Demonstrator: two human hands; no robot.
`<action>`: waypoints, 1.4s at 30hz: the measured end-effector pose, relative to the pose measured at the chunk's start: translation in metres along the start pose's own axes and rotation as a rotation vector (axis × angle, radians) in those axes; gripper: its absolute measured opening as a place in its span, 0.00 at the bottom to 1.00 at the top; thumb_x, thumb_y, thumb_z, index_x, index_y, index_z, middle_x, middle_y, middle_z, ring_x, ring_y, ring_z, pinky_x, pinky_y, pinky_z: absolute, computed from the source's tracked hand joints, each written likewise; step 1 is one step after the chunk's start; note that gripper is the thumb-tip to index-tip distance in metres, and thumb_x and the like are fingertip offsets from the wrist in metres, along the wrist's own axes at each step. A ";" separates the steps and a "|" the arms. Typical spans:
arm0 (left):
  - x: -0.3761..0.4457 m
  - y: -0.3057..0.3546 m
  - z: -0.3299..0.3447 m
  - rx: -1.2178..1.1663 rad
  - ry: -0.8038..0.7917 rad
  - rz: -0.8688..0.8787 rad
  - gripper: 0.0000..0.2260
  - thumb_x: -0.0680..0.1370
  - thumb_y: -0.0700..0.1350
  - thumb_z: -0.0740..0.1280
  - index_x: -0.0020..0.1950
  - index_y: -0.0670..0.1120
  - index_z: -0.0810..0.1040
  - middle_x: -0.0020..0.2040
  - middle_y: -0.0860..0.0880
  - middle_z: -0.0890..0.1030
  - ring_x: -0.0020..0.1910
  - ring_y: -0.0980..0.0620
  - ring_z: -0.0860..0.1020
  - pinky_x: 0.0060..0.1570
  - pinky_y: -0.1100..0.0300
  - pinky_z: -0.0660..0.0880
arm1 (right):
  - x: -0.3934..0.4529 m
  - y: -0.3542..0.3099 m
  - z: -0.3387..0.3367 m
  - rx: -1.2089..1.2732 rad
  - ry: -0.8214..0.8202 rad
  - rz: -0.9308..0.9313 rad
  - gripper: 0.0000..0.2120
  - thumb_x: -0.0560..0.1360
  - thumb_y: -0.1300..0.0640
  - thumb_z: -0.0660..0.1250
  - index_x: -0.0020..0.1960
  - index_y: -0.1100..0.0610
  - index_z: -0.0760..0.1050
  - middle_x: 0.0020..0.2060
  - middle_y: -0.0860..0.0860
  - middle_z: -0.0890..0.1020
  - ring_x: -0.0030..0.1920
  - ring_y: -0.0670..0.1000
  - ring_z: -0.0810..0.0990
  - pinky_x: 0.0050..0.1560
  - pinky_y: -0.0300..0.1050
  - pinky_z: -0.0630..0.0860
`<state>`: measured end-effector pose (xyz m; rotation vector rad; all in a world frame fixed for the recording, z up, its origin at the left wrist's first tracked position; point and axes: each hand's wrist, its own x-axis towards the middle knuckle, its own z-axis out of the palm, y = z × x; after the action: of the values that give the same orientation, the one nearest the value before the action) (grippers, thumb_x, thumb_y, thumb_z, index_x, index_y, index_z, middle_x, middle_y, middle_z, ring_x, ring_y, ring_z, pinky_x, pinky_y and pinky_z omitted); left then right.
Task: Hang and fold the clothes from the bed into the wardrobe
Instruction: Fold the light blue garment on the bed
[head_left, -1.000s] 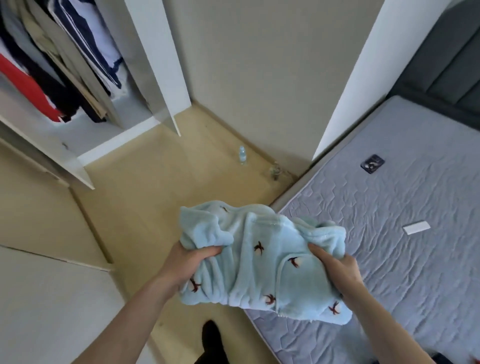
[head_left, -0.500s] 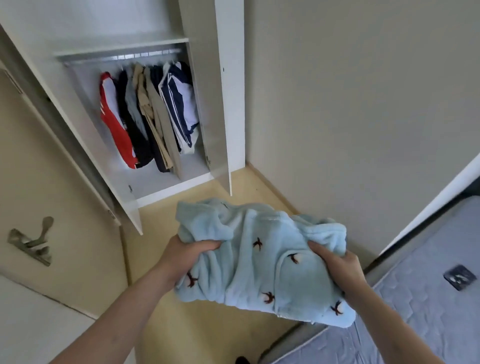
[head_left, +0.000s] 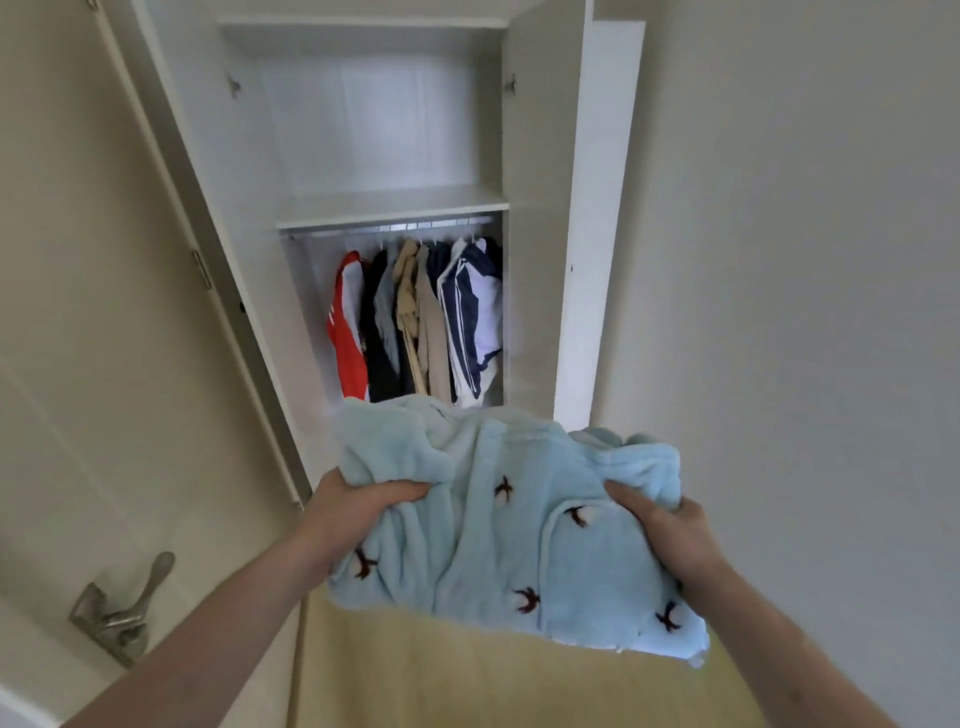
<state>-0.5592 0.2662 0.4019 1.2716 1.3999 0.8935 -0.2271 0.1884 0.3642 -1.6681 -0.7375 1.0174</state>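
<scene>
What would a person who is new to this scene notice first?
First, the pale blue fleece with small dark bird marks, low in the middle, bunched between the left hand and right hand. Behind it stands the open wardrobe, with a row of hung clothes under a bare shelf. A metal door handle shows at lower left.

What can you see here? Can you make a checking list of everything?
Surface: wardrobe shelf above the rail, bare where visible.
Job's things: folded light blue fleece with small bird shapes, held in front of the open wardrobe; hanging clothes on the rail.
Clutter: nothing seen.
Grippers: left hand and right hand each grip a side of the fleece.
Cables: nothing seen.
Surroundings: door handle at lower left; plain wall at right.
</scene>
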 end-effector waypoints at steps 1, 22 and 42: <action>0.013 0.008 -0.005 -0.008 0.017 0.016 0.27 0.61 0.55 0.86 0.57 0.52 0.83 0.49 0.53 0.88 0.49 0.51 0.86 0.56 0.45 0.82 | 0.013 -0.013 0.009 -0.002 -0.008 -0.020 0.21 0.67 0.41 0.80 0.52 0.54 0.83 0.39 0.48 0.88 0.44 0.52 0.88 0.43 0.49 0.82; 0.352 0.166 -0.132 -0.092 0.123 0.224 0.25 0.64 0.50 0.84 0.57 0.51 0.81 0.51 0.52 0.86 0.50 0.50 0.85 0.50 0.51 0.82 | 0.295 -0.245 0.236 0.040 -0.006 -0.268 0.21 0.65 0.43 0.82 0.52 0.53 0.83 0.46 0.49 0.88 0.47 0.52 0.87 0.53 0.52 0.83; 0.697 0.303 -0.136 -0.039 0.308 0.340 0.21 0.63 0.53 0.84 0.51 0.50 0.82 0.48 0.51 0.87 0.48 0.49 0.86 0.51 0.51 0.82 | 0.634 -0.437 0.353 0.075 -0.112 -0.398 0.21 0.65 0.43 0.82 0.52 0.53 0.82 0.47 0.49 0.86 0.47 0.51 0.85 0.46 0.46 0.80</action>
<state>-0.5798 1.0149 0.5885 1.4100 1.4119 1.3901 -0.2489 1.0128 0.5563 -1.3370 -1.0442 0.8462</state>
